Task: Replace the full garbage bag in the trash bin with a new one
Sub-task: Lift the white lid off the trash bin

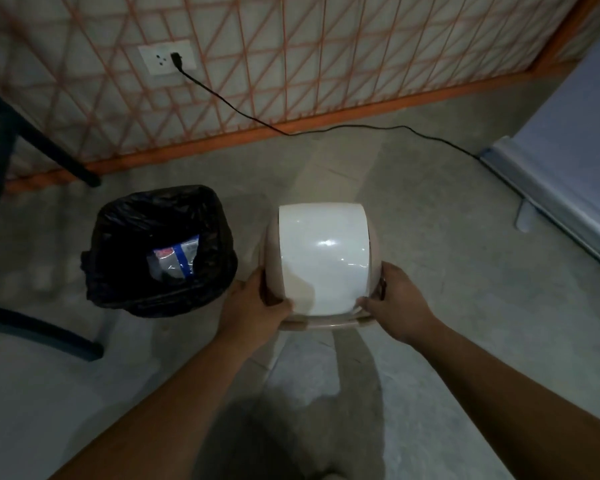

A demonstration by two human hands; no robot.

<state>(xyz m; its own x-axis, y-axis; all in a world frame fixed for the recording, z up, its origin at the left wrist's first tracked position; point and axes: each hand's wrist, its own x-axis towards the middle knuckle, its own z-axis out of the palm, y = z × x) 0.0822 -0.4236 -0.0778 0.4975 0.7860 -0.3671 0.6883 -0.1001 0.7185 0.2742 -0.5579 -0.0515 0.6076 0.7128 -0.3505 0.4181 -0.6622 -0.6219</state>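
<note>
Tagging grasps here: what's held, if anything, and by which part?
The bin lid, in both hands: left hand grips its near-left rim, right hand its near-right rim.

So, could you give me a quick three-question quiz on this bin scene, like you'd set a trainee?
1. True or false: the lid sits on the trash bin.
2. Multiple choice: the lid is gripped by A) the left hand only, B) the right hand only, C) both hands.
3. Fill in: the garbage bag lining the bin is ____ in colour.

Key:
1. False. The lid is off and held beside the bin, on its right in the head view.
2. C.
3. Black.
</note>
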